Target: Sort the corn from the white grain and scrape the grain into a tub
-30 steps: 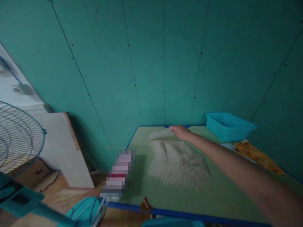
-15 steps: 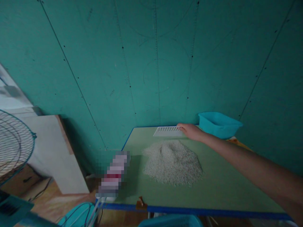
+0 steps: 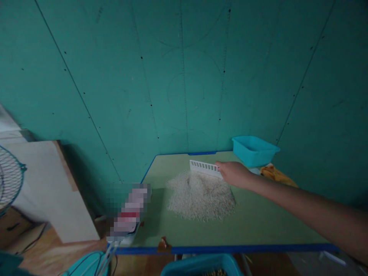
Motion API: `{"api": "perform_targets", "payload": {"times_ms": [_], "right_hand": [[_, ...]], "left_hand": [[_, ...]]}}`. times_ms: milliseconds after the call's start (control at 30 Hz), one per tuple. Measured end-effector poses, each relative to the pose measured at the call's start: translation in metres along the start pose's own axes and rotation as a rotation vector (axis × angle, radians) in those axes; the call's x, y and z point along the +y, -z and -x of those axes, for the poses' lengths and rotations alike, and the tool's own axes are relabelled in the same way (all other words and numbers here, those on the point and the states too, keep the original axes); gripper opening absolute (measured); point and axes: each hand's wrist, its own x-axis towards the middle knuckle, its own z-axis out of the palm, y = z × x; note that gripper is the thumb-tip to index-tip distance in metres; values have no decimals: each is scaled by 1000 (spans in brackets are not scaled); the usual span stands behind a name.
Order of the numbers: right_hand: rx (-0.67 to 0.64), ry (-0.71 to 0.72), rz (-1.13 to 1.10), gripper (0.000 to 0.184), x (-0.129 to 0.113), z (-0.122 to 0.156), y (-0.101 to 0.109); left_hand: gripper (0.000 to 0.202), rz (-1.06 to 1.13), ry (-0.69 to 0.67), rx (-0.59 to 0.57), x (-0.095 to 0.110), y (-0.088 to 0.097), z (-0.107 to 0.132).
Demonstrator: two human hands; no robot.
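My right hand [image 3: 234,173] is closed around the right end of a white slotted plastic strip [image 3: 204,168]. The strip stands on its long edge at the far side of a heap of pale grains [image 3: 202,201], and its lower edge seems to touch the heap; what kind of grain it is I cannot tell for sure. The heap lies on a pale green table [image 3: 264,222] with blue edging. My left hand is out of view.
A turquoise basin [image 3: 254,151] stands at the table's back right, with an orange cloth [image 3: 277,175] beside it. A blurred-out pinkish device [image 3: 129,214] sits at the left edge. Below the front edge is another blue basin [image 3: 198,264]. A fan cage [image 3: 11,176] is far left.
My right hand has brought the strip from the table's back edge nearer, to the heap's far side, and tilted it. The whole view has shifted a little to the right.
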Motion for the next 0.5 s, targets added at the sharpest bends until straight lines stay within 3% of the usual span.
{"api": "perform_targets", "payload": {"times_ms": [67,267,367,500], "right_hand": [[30,-49,-14,26,5,0,5],[93,-182,-85,27,40,4,14],[76,-212,-109,25,48,17,11],[31,-220,-156,27,41,37,5]], "left_hand": [[15,-158,-102,8,-5,-1,-1],[22,-615,-245,-24,-16,-10,-4],[24,-662,-258,-66,-20,-15,-5],[19,-681,-251,-52,-23,-13,-7]]}}
